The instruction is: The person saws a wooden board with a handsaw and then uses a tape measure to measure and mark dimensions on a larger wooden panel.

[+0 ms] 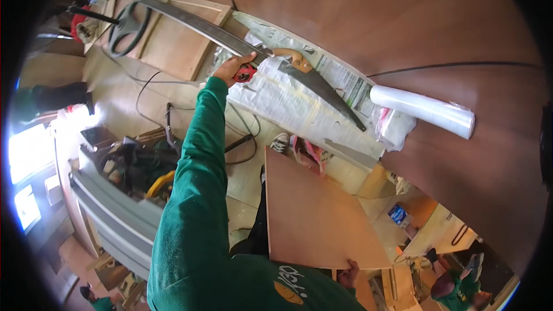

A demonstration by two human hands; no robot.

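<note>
My left hand (231, 70) is stretched out over a newspaper-covered bench (271, 95), closed around a red and black tape measure (245, 73). Its fingertips reach the end of a long grey metal bar (196, 24). Just right of that hand lies a handsaw (325, 92) with a wooden handle, its blade pointing toward the lower right. Low in the view, my right hand (348, 274) grips the bottom edge of a flat brown wooden panel (319, 213), which stands tilted beside my body. Part of the right hand is hidden behind the panel.
A roll of clear plastic film (423, 110) lies right of the saw. A grey wheel-shaped handle (129, 27) is at upper left. Cables (253, 132) trail over the floor. A grey bin (115, 196) of tools stands at left. Another person (461, 285) is at lower right.
</note>
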